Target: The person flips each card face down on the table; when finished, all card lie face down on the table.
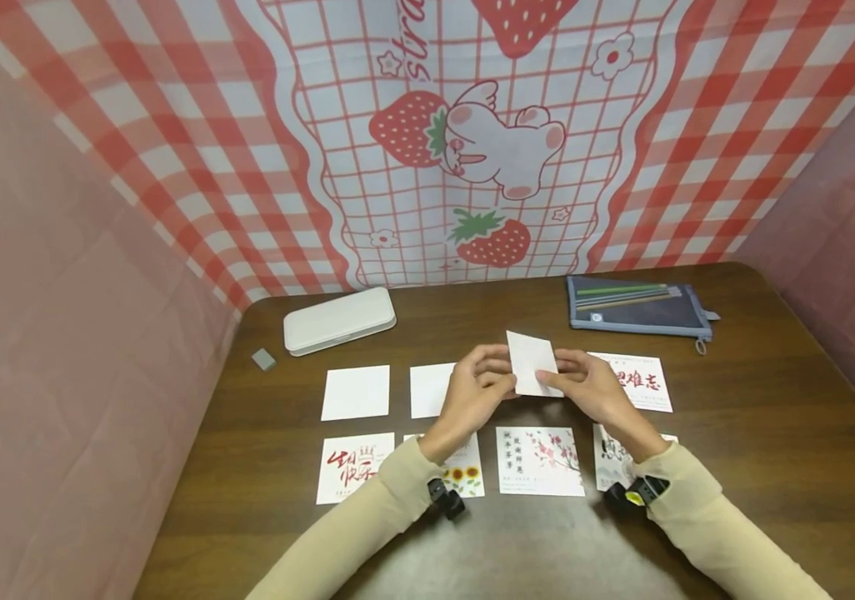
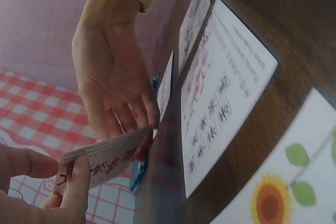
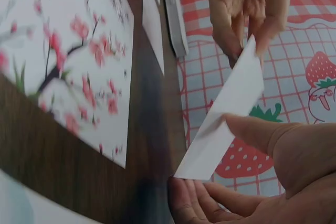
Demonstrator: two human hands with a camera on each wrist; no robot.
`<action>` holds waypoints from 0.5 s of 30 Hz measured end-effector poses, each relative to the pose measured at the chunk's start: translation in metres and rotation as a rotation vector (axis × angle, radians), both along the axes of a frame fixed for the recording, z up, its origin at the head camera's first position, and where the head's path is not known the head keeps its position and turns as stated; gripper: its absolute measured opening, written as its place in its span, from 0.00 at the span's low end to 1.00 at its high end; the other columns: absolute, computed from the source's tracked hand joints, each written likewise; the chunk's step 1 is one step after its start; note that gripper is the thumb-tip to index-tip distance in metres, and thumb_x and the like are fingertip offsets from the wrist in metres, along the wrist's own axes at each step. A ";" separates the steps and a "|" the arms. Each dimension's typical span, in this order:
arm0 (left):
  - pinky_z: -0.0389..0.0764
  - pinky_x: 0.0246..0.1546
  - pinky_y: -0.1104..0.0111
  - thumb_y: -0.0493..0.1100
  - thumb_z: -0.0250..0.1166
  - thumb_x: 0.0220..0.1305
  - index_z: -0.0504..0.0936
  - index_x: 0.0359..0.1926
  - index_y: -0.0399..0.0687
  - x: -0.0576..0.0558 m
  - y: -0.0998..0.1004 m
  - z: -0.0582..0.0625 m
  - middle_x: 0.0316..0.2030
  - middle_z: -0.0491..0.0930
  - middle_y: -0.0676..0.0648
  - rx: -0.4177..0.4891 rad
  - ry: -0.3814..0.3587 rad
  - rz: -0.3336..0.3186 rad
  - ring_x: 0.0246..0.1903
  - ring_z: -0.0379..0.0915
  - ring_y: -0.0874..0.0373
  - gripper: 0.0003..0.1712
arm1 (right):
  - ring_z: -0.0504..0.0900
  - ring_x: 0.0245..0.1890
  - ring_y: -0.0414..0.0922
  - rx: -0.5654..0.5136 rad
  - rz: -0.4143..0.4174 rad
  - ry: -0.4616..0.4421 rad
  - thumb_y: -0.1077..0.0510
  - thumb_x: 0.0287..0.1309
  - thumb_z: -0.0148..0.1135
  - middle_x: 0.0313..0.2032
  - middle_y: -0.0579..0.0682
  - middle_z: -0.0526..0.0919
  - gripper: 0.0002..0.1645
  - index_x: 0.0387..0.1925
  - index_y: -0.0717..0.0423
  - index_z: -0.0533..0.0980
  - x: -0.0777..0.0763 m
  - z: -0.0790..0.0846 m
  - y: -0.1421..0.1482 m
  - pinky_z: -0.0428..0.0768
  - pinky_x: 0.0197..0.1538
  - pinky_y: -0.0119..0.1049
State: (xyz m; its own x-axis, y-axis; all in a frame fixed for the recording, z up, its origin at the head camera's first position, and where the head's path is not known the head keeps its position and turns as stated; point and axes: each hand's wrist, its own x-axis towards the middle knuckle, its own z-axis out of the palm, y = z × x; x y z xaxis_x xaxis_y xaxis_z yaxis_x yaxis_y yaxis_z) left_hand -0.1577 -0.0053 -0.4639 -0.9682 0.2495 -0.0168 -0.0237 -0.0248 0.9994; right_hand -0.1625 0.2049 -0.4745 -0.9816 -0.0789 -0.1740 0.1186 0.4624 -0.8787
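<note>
Both hands hold one small card (image 1: 532, 364) up off the table, its blank white side toward the head camera. My left hand (image 1: 475, 390) pinches its left edge between thumb and fingers. On the opposite edge, my right hand (image 1: 594, 388) lays its thumb over the blank face, with fingers behind. Red writing shows on the card's other side (image 2: 107, 163) in the left wrist view. Below the hands lie a blossom card (image 1: 540, 461), a sunflower card (image 1: 465, 475) and a card with dark lettering (image 1: 611, 467), the last two partly hidden by the arms.
Two blank white cards (image 1: 356, 392) lie left of the hands, one partly covered. A red-lettered card (image 1: 352, 467) is nearer; another (image 1: 645, 383) lies right. Behind are a white case (image 1: 339, 321), a grey eraser (image 1: 263, 359) and a pencil pouch (image 1: 637, 308) before a checked curtain (image 1: 285, 167).
</note>
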 end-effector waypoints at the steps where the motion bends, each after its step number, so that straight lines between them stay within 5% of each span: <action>1: 0.90 0.43 0.68 0.27 0.64 0.65 0.74 0.67 0.34 0.000 -0.001 -0.001 0.53 0.81 0.27 -0.016 0.008 0.006 0.49 0.84 0.31 0.29 | 0.82 0.62 0.65 0.018 -0.005 0.019 0.49 0.70 0.67 0.64 0.71 0.78 0.41 0.73 0.69 0.66 0.000 0.000 0.001 0.81 0.52 0.29; 6: 0.89 0.37 0.70 0.26 0.66 0.62 0.73 0.69 0.36 -0.001 -0.007 -0.003 0.50 0.83 0.28 -0.105 0.056 0.033 0.43 0.88 0.38 0.34 | 0.85 0.56 0.61 0.056 -0.035 0.073 0.54 0.66 0.71 0.58 0.70 0.82 0.35 0.68 0.68 0.73 -0.001 0.002 0.008 0.78 0.42 0.20; 15: 0.88 0.32 0.72 0.26 0.69 0.58 0.78 0.65 0.35 -0.007 -0.011 -0.010 0.42 0.86 0.35 -0.331 0.093 0.056 0.39 0.90 0.45 0.32 | 0.89 0.47 0.55 0.160 -0.030 0.132 0.59 0.60 0.75 0.48 0.65 0.86 0.29 0.59 0.68 0.78 -0.002 0.003 0.016 0.78 0.36 0.23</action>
